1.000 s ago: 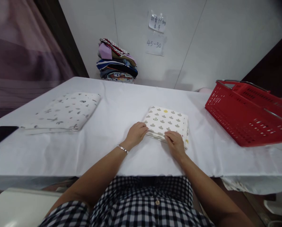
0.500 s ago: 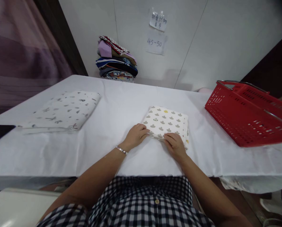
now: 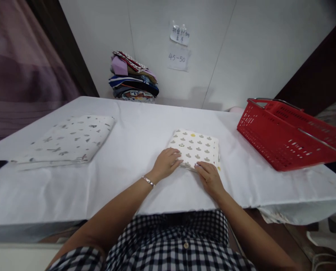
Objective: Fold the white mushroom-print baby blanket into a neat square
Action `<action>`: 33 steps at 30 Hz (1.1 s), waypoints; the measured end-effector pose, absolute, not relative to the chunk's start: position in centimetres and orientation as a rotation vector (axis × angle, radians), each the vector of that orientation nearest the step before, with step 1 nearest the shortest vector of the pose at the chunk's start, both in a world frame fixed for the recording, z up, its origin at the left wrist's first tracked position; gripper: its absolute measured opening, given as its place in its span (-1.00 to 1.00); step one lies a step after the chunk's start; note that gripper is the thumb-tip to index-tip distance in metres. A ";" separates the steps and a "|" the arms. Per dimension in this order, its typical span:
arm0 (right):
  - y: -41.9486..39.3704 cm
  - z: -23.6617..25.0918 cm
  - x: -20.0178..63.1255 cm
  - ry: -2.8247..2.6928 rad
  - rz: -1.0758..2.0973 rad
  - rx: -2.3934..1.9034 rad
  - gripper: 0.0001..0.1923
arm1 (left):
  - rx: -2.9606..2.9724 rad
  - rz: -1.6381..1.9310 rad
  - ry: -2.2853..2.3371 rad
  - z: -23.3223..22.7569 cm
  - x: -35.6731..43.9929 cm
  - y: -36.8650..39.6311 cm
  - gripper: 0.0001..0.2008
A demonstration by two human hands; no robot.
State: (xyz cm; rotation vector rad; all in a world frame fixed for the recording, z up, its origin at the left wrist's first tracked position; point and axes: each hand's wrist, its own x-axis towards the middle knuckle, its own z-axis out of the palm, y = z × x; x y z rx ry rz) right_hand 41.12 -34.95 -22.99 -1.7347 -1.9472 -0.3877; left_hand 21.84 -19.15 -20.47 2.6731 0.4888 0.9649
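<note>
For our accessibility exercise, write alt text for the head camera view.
Both hands, left hand and right hand, rest on the near edge of a small folded patterned cloth on a white table. A larger folded cloth lies left, a red basket right.

folded cloth [image 3: 197, 147] mid-table [image 3: 134, 131] | larger cloth [image 3: 69, 137] left | basket [image 3: 280, 131] right | stack [image 3: 132, 81] behind

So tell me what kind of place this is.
Probably a cloth-folding workstation, perhaps in a workshop. Both hands, left hand and right hand, rest on a folded patterned cloth on a white-covered table, with a stack of folded fabrics by the wall and a red basket alongside.
</note>
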 end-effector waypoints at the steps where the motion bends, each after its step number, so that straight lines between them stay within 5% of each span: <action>1: -35.0 -23.0 41.1 -1.961 -0.392 -1.740 -0.63 | 2.720 0.918 0.435 -20.3 22.4 -19.5 -0.69; 7: -36.4 -23.1 42.1 -1.991 -0.439 -1.804 -0.63 | 2.986 0.563 0.294 -21.9 23.5 -20.6 -0.49; 13: -35.4 -21.1 40.7 -1.874 -0.388 -1.826 -0.70 | 3.019 0.567 0.315 -22.9 23.5 -20.5 -0.49; 18: -30.8 -18.2 37.5 -1.982 -0.150 -1.871 -0.54 | 2.955 0.598 0.322 -22.2 23.8 -20.7 -0.45; 26: -30.1 -19.6 40.8 -1.813 0.144 -2.360 -0.38 | 2.836 0.632 0.412 -21.9 23.1 -20.0 -0.68; 33: -32.1 -19.9 41.9 -1.763 0.123 -2.378 -0.35 | 2.733 0.704 0.795 -18.1 25.1 -17.3 -0.65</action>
